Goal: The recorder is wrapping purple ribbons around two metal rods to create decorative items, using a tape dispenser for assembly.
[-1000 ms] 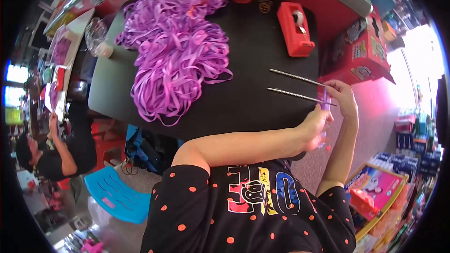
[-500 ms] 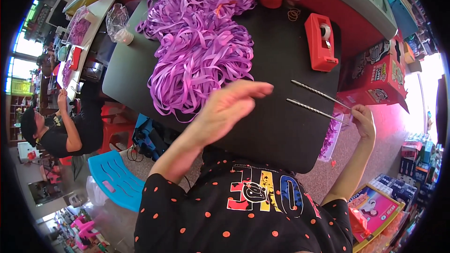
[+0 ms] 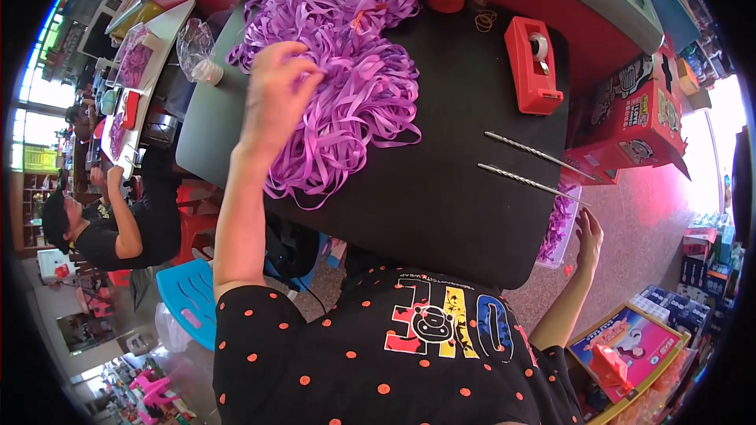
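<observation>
Over purple ribbons (image 3: 358, 114) hung the left hand (image 3: 277, 90), fingers apart; near two metal rods (image 3: 528, 150), the right hand (image 3: 589, 239), likewise parted.

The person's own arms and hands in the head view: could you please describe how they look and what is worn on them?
The left hand and right hand are both ungloved, and no watch or bracelet shows. The forearms are uncovered below the short sleeves of a black fabric T-shirt with orange-red dots and a multicoloured chest print.
</observation>
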`<state>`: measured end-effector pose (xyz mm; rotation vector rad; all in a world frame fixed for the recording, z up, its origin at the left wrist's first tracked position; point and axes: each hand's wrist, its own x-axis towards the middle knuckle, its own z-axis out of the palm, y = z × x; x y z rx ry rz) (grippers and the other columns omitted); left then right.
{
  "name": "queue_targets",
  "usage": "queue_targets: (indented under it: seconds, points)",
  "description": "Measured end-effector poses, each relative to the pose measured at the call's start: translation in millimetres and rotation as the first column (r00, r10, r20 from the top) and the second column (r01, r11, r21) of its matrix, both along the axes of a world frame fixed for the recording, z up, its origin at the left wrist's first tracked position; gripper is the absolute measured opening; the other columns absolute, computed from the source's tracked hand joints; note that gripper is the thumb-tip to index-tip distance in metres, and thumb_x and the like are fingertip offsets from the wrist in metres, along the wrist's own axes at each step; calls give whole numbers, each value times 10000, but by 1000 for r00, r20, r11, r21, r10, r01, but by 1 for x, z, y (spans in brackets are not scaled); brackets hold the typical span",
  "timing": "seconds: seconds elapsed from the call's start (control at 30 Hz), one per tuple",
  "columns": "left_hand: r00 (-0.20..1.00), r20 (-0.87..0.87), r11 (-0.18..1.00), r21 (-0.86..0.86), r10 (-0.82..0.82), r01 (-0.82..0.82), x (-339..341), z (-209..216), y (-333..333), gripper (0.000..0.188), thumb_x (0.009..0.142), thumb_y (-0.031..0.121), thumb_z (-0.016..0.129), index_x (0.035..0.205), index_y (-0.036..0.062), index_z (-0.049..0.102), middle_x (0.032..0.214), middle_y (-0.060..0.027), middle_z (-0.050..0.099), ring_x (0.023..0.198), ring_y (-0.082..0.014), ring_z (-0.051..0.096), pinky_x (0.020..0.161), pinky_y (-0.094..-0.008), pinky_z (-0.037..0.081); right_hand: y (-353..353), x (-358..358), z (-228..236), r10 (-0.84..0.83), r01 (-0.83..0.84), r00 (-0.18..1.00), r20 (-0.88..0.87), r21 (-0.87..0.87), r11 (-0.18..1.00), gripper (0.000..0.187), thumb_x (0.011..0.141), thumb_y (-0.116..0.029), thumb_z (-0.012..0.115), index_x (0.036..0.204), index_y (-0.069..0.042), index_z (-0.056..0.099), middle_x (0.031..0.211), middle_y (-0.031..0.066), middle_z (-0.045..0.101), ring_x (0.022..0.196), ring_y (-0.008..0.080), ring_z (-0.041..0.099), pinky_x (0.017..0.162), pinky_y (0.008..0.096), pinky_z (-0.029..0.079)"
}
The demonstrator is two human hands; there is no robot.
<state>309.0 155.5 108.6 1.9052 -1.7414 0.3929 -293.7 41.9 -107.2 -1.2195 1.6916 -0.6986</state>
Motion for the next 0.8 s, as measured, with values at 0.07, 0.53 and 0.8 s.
queue_targets:
  seconds: [0.07,0.53,0.8]
  points:
    - [855,-515,984,-178,-67,-30,17,15,13,90,806,83,702,870,38,657,1015,-73,634,939,-192,588,852,-339,456,16,1,13,-76,78,995,62,-31,997,460,915,-354,587,1254,-44,564,1177,82,628,1063,194,592,885,341,430]
    - [766,-329,517,-856,-553,5,33,219,93,206,942,103,522,993,-88,578,1008,-210,639,785,-158,592,582,-246,394,39,81,119,97,163,896,434,-523,837,194,940,-83,554,1098,1,630,1012,76,656,938,125,605,853,252,474]
    - [772,-630,995,-100,-86,29,9,269,79,246,894,167,621,1098,33,593,935,-109,675,506,19,400,394,-132,177,66,88,123,200,101,876,439,-573,814,163,920,-21,557,1048,30,643,914,70,662,846,109,590,783,227,471]
